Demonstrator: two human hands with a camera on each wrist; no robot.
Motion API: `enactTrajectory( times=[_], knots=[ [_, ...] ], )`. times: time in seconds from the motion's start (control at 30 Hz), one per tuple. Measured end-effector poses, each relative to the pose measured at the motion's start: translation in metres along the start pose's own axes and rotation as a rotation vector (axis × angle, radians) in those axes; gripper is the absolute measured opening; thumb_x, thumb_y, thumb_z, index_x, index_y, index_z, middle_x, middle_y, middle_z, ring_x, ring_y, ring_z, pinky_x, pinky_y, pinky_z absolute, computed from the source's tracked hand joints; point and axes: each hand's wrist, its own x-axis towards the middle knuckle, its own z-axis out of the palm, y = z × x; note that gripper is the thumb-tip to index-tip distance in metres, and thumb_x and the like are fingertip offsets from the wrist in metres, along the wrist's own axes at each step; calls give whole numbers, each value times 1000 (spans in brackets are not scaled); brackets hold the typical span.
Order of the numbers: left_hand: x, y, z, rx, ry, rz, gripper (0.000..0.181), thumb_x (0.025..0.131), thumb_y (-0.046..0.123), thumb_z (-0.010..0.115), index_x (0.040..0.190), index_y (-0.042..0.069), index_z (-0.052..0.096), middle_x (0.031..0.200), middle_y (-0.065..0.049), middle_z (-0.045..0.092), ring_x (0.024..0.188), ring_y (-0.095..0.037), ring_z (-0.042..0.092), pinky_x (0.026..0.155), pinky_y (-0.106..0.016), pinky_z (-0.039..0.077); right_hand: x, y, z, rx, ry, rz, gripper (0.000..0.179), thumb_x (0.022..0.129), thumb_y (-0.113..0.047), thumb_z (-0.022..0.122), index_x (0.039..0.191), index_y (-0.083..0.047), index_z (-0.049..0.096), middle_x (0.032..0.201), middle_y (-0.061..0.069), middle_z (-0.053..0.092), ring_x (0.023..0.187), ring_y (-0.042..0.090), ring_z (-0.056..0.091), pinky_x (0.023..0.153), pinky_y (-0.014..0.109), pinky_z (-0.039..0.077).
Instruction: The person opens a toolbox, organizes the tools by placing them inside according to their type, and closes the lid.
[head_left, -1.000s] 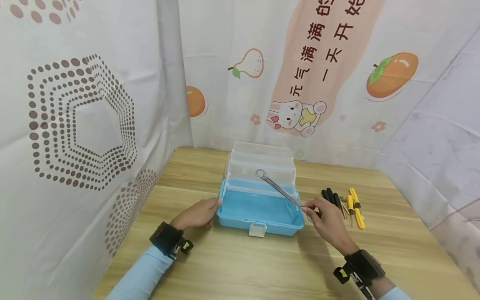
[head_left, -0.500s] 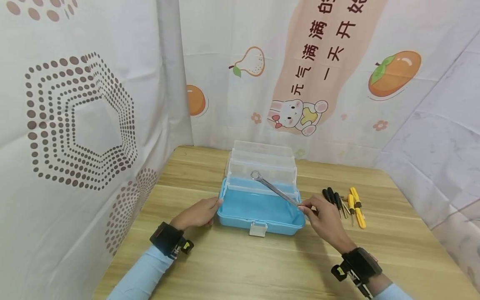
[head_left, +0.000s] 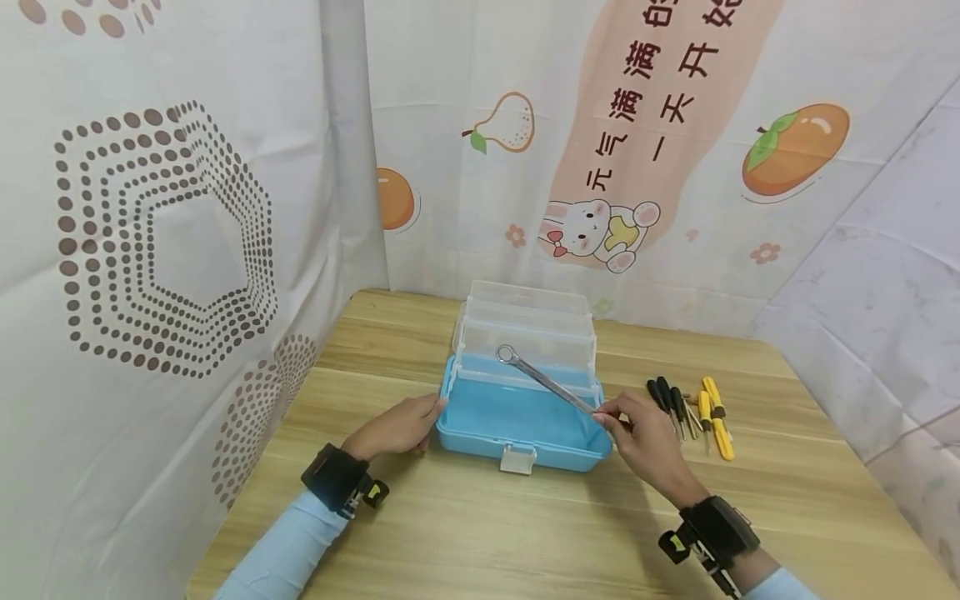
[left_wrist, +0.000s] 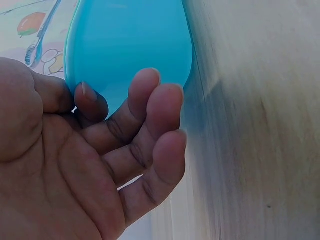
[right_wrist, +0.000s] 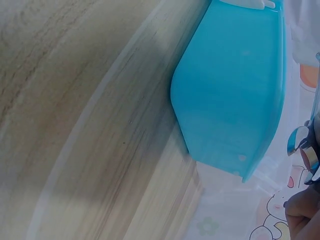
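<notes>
A light blue toolbox (head_left: 517, 408) stands on the table with its tiered clear trays (head_left: 525, 333) raised at the back. My left hand (head_left: 396, 425) holds the box's left rim. In the left wrist view the thumb and a curled finger (left_wrist: 92, 105) meet at that rim, and the other fingers bend loosely beside the blue wall. Over the box's right side, my right hand (head_left: 647, 437) pinches one end of a silver combination wrench (head_left: 547, 382). Its ring end points up and left above the box. Most of the right hand lies outside the right wrist view.
Right of the box lie black-handled screwdrivers (head_left: 665, 396) and yellow-handled tools (head_left: 717, 421). A white latch (head_left: 517, 458) hangs at the box's front. Printed curtains (head_left: 480, 208) stand behind the wooden table (head_left: 480, 533) and along its sides.
The right hand has shifted slightly left with the wrench, whose ring end has also moved left over the box. The left hand keeps its place at the rim.
</notes>
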Motion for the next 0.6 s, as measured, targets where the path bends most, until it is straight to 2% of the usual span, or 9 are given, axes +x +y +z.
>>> enactTrajectory(
  times=[0.2, 0.6],
  knots=[
    [0, -2, 1, -7, 5, 1, 40, 116, 33, 29, 108, 7, 58, 65, -3, 59, 54, -17, 53, 54, -31, 41, 1, -1, 1, 16, -8, -4, 7, 93, -5, 76, 91, -11, 73, 84, -9, 58, 66, 4, 41, 60, 22, 36],
    [-1, -1, 1, -11, 7, 2, 40, 116, 33, 29, 112, 7, 58, 65, -3, 59, 54, -17, 54, 55, -32, 42, 4, 0, 7, 0, 16, -40, 17, 86, 1, 81, 90, -13, 74, 83, -10, 60, 63, 3, 42, 58, 18, 35]
  ],
)
